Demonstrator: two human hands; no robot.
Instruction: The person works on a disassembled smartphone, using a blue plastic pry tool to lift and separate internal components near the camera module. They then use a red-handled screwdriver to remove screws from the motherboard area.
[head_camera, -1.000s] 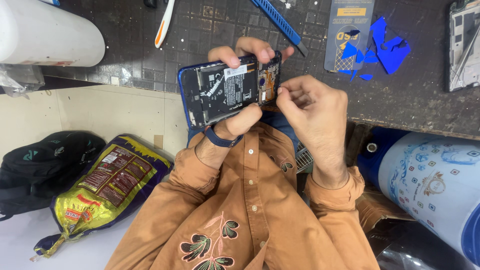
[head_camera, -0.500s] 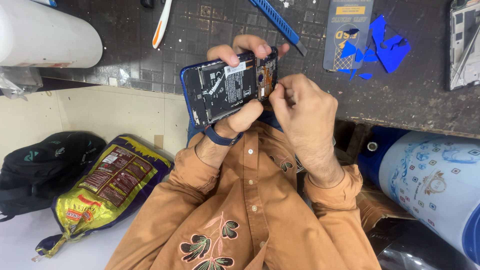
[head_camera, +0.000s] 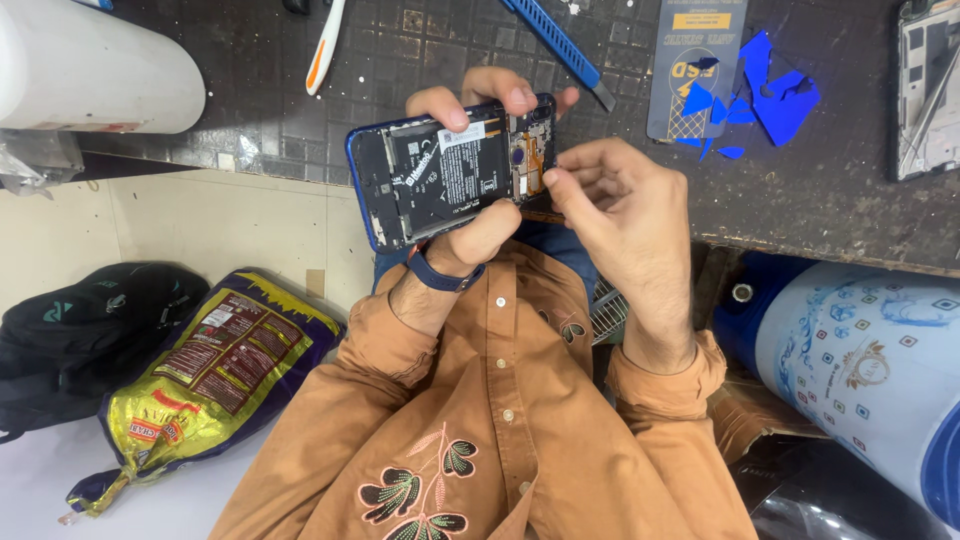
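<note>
Holding the opened phone (head_camera: 450, 172) above the near edge of the workbench (head_camera: 420, 60), left hand (head_camera: 470, 200) grips it firmly. Right hand (head_camera: 625, 215) pinches narrowly at the camera end. Advisable: steady grip, gentle pull.

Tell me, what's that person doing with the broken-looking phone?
The person's left hand holds an opened phone with its back cover off, so the black battery and inner parts show. The right hand pinches with its fingertips at the phone's upper end, near the camera. It all happens over a dark workbench, where a blue tool and blue plastic scraps lie.
</note>
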